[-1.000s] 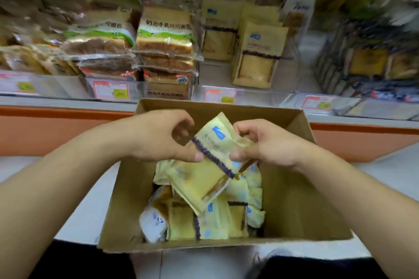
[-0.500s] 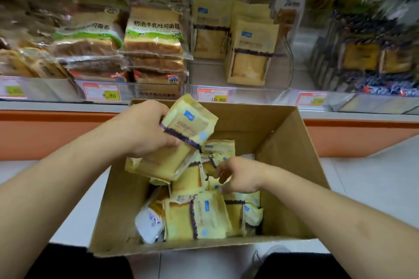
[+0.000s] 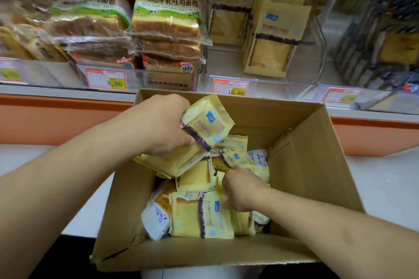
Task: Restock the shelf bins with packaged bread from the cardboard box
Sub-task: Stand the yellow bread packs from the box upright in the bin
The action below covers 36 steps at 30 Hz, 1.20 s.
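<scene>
yellow bread packets (image 3: 205,128) sit clamped in my left hand (image 3: 163,125) above the cardboard box (image 3: 301,165); to its right, my right hand (image 3: 241,189) is down inside the box, fingers curled on another packet (image 3: 231,159).

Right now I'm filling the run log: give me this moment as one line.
left hand: grips yellow bread packs | right hand: reaching among packs in cardboard box, grasp unclear | shelf bin: part full

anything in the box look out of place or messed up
Mostly no. The yellow bread packs lie jumbled at all angles in the cardboard box, and one white pack at the lower left differs from the rest. No pack looks torn.
</scene>
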{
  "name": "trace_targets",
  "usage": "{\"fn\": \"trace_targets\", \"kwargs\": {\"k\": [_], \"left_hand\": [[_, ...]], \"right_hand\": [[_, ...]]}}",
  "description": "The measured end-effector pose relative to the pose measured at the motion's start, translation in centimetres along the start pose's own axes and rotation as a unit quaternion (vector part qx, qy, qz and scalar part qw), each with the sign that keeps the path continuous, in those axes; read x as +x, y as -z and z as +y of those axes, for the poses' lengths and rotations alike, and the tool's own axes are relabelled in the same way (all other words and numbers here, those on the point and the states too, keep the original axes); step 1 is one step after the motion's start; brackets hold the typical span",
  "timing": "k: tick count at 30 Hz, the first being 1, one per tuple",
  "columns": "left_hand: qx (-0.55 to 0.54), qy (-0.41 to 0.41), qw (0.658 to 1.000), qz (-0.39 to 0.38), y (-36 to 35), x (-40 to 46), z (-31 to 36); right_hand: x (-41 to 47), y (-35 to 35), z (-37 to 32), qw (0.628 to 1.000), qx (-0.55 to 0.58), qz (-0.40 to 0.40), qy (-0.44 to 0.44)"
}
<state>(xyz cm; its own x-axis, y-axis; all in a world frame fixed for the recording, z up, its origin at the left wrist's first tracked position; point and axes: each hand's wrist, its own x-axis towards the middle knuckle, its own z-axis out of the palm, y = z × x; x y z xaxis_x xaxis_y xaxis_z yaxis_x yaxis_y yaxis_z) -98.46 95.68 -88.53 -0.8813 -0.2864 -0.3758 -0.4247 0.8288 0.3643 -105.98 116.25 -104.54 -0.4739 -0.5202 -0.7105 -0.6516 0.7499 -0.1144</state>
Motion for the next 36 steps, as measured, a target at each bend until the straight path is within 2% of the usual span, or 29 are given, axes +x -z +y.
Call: {"fn": "trace_targets", "kwargs": {"k": [2,5,8,12,15,19,23,29,32,36], "left_hand": [[0.001,0.002,1.000,-0.008,0.0,-0.1,0.1],[-0.001,0.013,1.000,-0.016,0.1,-0.4,0.1],[0.002,0.029,1.000,-0.001,0.5,-0.6,-0.2],[0.020,0.058,0.997,0.035,0.8,-0.7,-0.5],[-0.013,0.055,0.997,0.056,0.7,-0.6,-0.1],[-0.109,0.003,0.991,0.073,0.7,-1.3,1.1],[-0.087,-0.085,0.989,0.083,0.8,-1.7,1.7],[-0.160,-0.154,0.973,0.060,0.4,-2.0,3.0],[-0.155,-0.178,0.971,0.035,0.7,-2.3,4.3],[-0.184,-0.194,0.958,0.102,1.1,-1.6,6.8]], "right_hand": [[0.2,-0.7,0.0,1.000,0.011,0.017,0.001],[0.3,-0.4,0.2,0.996,0.087,0.007,0.021],[-0.7,2.0,0.3,0.981,0.184,0.010,0.054],[-3.4,5.9,1.0,0.972,0.215,0.022,0.095],[-5.5,8.9,2.0,0.955,0.265,0.025,0.128],[-8.7,13.0,3.1,0.919,0.336,0.112,0.175],[-10.4,15.6,4.2,0.881,0.380,0.182,0.215],[-11.8,17.6,5.5,0.869,0.370,0.222,0.240],[-13.2,19.3,5.7,0.861,0.358,0.263,0.248],[-15.0,21.4,5.8,0.818,0.371,0.361,0.250]]}}
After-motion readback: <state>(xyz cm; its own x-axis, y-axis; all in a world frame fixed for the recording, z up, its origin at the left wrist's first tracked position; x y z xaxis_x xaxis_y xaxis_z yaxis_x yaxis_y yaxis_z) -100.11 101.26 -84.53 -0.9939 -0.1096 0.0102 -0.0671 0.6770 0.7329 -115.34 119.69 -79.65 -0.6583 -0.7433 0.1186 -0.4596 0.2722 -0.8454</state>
